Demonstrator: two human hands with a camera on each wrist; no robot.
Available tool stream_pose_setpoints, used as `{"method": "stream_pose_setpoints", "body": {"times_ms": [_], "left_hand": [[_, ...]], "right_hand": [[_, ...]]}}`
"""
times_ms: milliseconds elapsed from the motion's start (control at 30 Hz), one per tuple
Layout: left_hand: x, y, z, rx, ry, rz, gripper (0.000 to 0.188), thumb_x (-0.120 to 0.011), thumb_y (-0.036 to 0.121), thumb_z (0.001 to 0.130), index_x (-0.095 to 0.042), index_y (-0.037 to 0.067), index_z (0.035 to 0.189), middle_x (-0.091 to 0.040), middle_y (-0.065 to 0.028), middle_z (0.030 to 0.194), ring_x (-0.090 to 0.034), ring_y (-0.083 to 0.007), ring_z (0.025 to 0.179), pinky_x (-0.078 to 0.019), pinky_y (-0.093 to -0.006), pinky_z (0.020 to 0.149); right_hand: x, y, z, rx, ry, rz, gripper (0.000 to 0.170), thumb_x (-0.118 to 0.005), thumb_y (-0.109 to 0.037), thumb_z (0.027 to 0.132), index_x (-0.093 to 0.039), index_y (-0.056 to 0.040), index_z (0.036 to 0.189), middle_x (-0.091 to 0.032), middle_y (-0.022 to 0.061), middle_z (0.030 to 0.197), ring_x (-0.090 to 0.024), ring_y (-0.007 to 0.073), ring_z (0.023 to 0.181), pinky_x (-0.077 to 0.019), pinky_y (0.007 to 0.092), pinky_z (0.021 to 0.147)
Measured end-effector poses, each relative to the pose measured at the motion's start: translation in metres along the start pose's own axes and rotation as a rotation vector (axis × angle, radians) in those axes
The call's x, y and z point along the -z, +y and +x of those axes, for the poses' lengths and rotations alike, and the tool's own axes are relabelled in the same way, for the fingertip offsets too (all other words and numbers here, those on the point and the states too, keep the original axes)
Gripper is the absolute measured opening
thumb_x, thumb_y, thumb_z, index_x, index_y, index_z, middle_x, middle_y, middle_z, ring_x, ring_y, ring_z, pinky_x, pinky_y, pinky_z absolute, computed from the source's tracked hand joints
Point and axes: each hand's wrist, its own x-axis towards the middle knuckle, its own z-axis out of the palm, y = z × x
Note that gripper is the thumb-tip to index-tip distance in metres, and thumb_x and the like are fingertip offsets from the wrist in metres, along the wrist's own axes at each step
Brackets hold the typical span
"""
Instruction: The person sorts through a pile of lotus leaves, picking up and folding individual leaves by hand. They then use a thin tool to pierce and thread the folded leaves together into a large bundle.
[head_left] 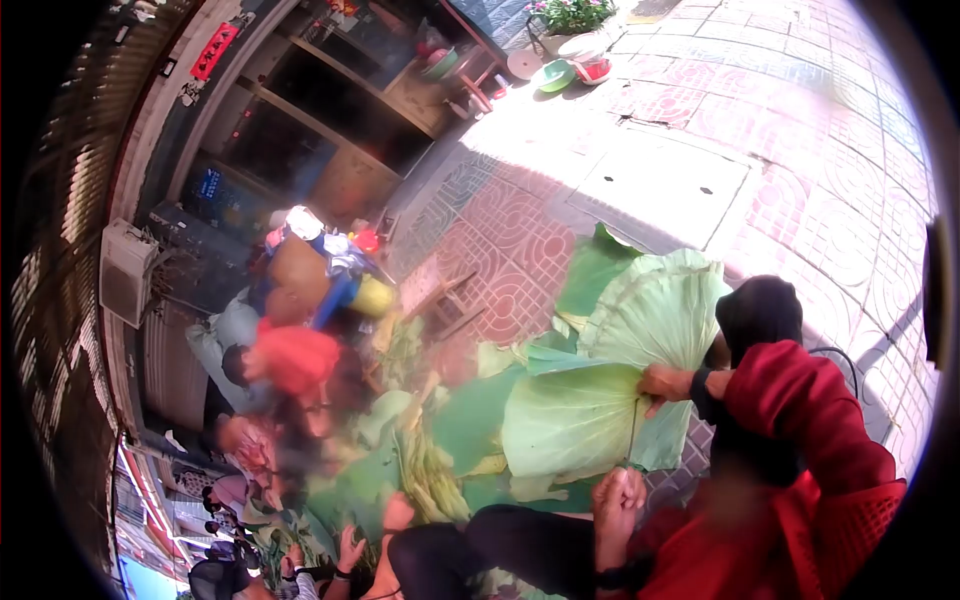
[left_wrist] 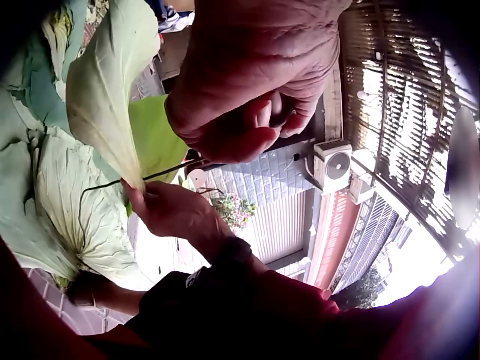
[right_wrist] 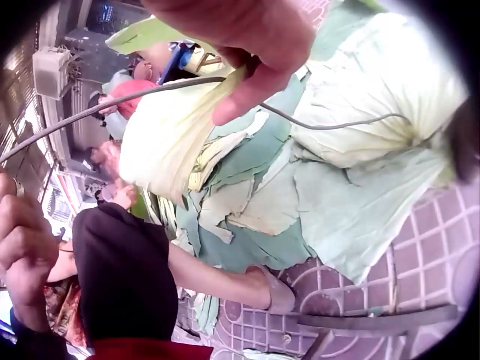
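Observation:
My right hand [head_left: 668,385] pinches the gathered base of a pale green lotus leaf [head_left: 570,420], which fans out from the fingers. A thin dark wire [right_wrist: 150,90] runs past the pinched leaf in the right wrist view and ends at the middle of another large lotus leaf [right_wrist: 382,82]. My left hand [head_left: 618,492] is curled around the wire's other end, close above my lap. Seen from the left wrist, the left hand [left_wrist: 255,82] fills the top, and the wire stretches from it to the right hand [left_wrist: 172,211].
More lotus leaves [head_left: 480,420] lie spread over the patterned paving [head_left: 520,290]. A person in a red top [head_left: 295,362] and others sit at the left. A low stool [head_left: 450,310] stands beyond the leaves; basins [head_left: 553,76] are at the back.

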Motion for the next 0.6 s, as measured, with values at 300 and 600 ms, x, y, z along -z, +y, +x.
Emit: {"method": "stream_pose_setpoints", "body": {"times_ms": [300, 600], "left_hand": [[-0.001, 0.004, -0.006, 0.001, -0.041, -0.056, 0.036, -0.049, 0.021, 0.093, -0.04, 0.007, 0.06, -0.033, 0.0005, 0.055, -0.031, -0.0094, 0.05, -0.0307, -0.0235, 0.045], [0.008, -0.001, -0.011, 0.013, -0.086, -0.1, 0.038, -0.052, 0.023, 0.092, -0.04, 0.008, 0.059, -0.033, 0.0001, 0.055, -0.033, -0.0114, 0.052, -0.0313, -0.0234, 0.046]], "right_hand": [[-0.047, 0.048, -0.021, 0.055, -0.025, -0.263, 0.057, -0.069, -0.065, 0.053, -0.058, -0.0093, 0.061, -0.052, 0.0115, 0.055, -0.052, 0.0312, 0.053, -0.0391, 0.0394, 0.05], [-0.11, 0.186, -0.063, -0.964, 0.284, -0.017, 0.04, -0.067, -0.057, 0.061, -0.065, -0.0168, 0.063, -0.056, 0.0035, 0.058, -0.052, 0.0205, 0.051, -0.035, 0.0335, 0.044]]}}
